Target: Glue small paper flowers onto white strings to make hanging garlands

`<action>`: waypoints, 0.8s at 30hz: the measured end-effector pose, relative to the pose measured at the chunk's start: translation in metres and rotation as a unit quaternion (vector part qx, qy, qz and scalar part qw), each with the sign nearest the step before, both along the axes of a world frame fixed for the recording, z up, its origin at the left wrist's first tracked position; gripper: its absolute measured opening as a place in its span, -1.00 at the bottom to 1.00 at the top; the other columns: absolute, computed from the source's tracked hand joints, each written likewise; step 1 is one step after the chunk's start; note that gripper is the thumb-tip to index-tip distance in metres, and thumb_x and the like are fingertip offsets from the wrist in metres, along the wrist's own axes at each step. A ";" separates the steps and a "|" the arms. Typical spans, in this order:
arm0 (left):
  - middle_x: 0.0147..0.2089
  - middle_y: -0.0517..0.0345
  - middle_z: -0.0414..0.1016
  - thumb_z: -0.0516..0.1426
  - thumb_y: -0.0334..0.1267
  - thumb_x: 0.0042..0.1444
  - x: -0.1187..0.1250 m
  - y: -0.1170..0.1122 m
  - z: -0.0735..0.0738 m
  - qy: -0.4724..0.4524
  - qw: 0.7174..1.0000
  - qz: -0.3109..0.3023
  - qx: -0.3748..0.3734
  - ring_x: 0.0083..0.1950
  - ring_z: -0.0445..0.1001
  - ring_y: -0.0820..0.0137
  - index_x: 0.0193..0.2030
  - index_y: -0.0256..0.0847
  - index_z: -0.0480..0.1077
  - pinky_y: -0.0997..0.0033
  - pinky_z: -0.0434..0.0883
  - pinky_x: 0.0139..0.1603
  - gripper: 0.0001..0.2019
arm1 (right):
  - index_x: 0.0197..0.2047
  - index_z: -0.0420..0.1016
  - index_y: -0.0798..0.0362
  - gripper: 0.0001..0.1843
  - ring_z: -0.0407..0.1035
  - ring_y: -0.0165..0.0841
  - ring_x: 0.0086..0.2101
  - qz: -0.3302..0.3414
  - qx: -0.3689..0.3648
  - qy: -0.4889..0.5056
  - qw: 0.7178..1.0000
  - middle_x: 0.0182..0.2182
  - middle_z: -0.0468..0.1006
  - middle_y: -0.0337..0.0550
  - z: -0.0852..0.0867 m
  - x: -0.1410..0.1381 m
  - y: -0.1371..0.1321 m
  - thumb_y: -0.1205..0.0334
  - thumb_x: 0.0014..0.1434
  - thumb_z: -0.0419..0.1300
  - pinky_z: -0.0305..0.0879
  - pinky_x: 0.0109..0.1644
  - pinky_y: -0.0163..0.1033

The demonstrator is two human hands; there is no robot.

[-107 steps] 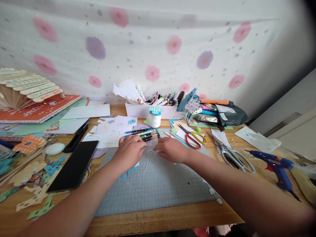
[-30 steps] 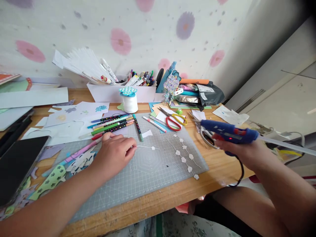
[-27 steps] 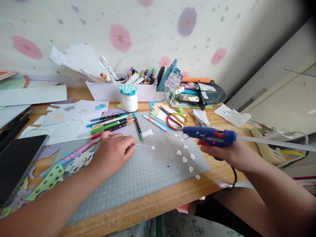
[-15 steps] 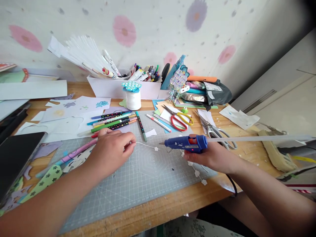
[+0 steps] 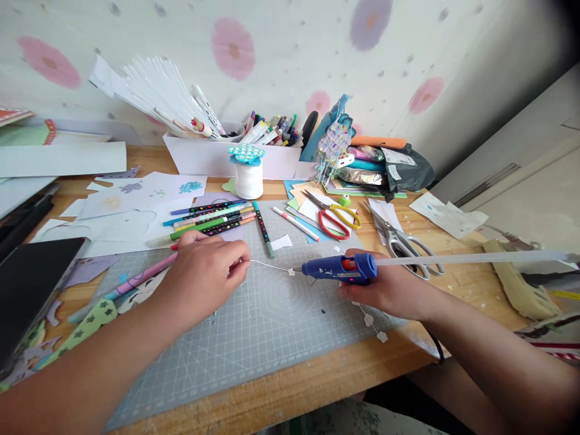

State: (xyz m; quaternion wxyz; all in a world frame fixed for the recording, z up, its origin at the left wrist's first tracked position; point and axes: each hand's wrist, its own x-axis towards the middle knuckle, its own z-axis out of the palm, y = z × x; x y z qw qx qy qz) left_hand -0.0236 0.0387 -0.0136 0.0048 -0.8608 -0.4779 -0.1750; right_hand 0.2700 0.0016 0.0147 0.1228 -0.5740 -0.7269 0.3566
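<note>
My left hand (image 5: 211, 266) pinches the end of a thin white string (image 5: 268, 264) above the grey cutting mat (image 5: 254, 344). On the string sits a small white paper piece (image 5: 291, 272), with the nozzle tip of a blue hot glue gun (image 5: 338, 268) at it; whether they touch I cannot tell. My right hand (image 5: 385, 287) is wrapped round the glue gun, whose long clear glue stick (image 5: 453, 258) juts out to the right. Several more white paper pieces (image 5: 368, 320) hang along a string below the right hand, partly hidden by it.
Several markers (image 5: 212, 220) lie beyond my left hand. Red-and-yellow scissors (image 5: 333, 217) and grey scissors (image 5: 399, 241) lie behind the glue gun. A white thread spool (image 5: 249, 181) stands before the pen box (image 5: 281, 162). A black tablet-like device (image 5: 38, 290) is at left, a power strip (image 5: 521, 284) at right.
The glue gun has come left relative to the string, its nozzle now at the small paper piece. My left hand keeps its pinch on the string. The whole view has shifted slightly.
</note>
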 end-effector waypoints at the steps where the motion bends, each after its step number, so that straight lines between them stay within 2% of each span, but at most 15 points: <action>1: -0.57 0.32 0.43 -0.02 -0.28 0.12 0.000 0.000 0.000 0.000 1.000 0.001 -0.002 -0.44 0.40 0.38 -0.49 -0.12 0.35 0.15 0.11 -0.11 -0.79 | -0.38 0.32 0.04 -0.87 0.28 -0.38 -0.45 0.001 0.002 -0.003 1.000 -0.45 0.42 -0.23 -0.001 0.001 0.000 0.21 0.01 0.20 0.27 -0.37 -0.25; 10: -0.56 0.33 0.44 0.00 -0.29 0.10 0.000 0.000 0.000 -0.009 1.000 -0.006 0.003 -0.44 0.42 0.37 -0.48 -0.11 0.35 0.15 0.10 -0.13 -0.82 | -0.42 0.26 0.03 -0.85 0.23 -0.41 -0.47 0.013 0.009 -0.020 1.000 -0.48 0.37 -0.26 -0.004 -0.002 0.000 0.23 -0.01 0.21 0.22 -0.40 -0.28; 24: -0.56 0.34 0.42 0.01 -0.34 0.07 0.001 -0.002 0.001 0.007 1.000 -0.019 -0.012 -0.43 0.38 0.39 -0.49 -0.12 0.34 0.14 0.07 -0.08 -0.83 | -0.37 0.36 0.06 -0.91 0.27 -0.38 -0.45 0.004 -0.004 -0.007 1.000 -0.47 0.43 -0.23 -0.002 -0.002 -0.001 0.28 0.00 0.20 0.27 -0.38 -0.28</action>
